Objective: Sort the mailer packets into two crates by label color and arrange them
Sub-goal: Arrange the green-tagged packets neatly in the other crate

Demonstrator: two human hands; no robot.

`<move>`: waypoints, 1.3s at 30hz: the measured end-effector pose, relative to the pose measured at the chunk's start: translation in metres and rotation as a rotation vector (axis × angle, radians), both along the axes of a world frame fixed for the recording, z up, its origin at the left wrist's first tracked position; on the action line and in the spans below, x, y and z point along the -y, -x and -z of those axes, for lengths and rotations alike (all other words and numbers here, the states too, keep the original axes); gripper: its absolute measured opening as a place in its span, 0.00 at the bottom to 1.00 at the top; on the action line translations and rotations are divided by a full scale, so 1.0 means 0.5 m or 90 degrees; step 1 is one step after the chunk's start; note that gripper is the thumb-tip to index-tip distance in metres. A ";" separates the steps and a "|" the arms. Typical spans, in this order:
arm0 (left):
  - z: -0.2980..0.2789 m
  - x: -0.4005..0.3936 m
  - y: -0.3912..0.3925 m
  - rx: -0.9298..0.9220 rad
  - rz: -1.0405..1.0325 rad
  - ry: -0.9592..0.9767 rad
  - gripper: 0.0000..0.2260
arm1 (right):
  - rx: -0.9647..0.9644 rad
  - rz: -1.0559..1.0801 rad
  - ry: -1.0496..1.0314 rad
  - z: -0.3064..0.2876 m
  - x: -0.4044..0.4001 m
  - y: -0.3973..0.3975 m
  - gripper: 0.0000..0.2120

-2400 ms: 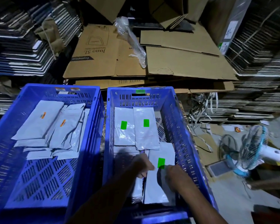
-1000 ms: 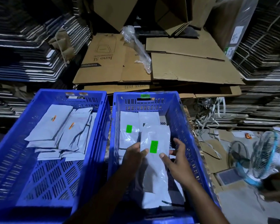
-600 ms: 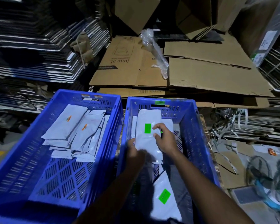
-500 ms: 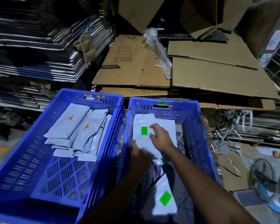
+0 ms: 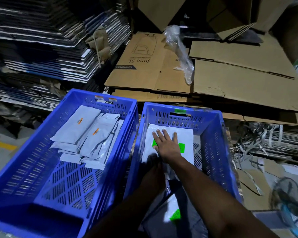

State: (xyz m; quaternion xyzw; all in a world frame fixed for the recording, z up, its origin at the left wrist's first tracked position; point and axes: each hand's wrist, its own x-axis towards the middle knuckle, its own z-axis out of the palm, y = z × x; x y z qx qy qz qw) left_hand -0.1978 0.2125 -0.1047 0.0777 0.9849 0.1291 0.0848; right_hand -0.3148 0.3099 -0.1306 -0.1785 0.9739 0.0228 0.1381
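a person's right hand (image 5: pixel 167 145) lay flat, fingers straight and spread, on the top white packet (image 5: pixel 187 134) at the far end of the right crate (image 5: pixel 212 145), pressing it onto the packets beneath. two green labels (image 5: pixel 181 147) showed at either side of the palm, one half covered. the left hand (image 5: pixel 152 163) sat in shadow at the near edge of the same pile; whether its fingers were curled or straight could not be told, nor whether it held anything. the two hands were close together, almost touching, the left just nearer than the right.

another green-labelled packet (image 5: pixel 172 212) lay apart at the near end of that crate, its label bright in the dark, between the two forearms. in the left crate (image 5: pixel 62 152) a fanned heap of grey packets (image 5: pixel 86 134) with small orange labels (image 5: pixel 80 120) rested against the far wall, untouched, the near half of the floor bare.

the step in hand looked to be the arranging: green mail was being squared and flattened in its own crate, and no packet sat in the wrong crate. the next move would likely call for lifting the palm, reaching back for the near packet and laying it in line with the far stack, label up; these thin slippery mailers would probably slide unless set down flat.

flattened cartons (image 5: pixel 230 79) and a twist of clear plastic wrap (image 5: pixel 179 50) lay beyond the crates, stacked sheets (image 5: pixel 41 48) to the left, a fan (image 5: pixel 289 203) low on the right.
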 end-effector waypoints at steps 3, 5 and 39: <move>-0.018 -0.006 0.002 -0.020 -0.037 0.073 0.34 | 0.013 0.000 -0.016 -0.003 -0.001 0.007 0.30; 0.007 0.009 0.012 0.024 0.057 0.171 0.27 | 0.026 -0.001 0.008 -0.020 -0.010 0.003 0.30; -0.083 0.024 -0.090 0.453 -0.062 -0.734 0.15 | 0.153 0.561 0.492 -0.201 -0.114 -0.494 0.19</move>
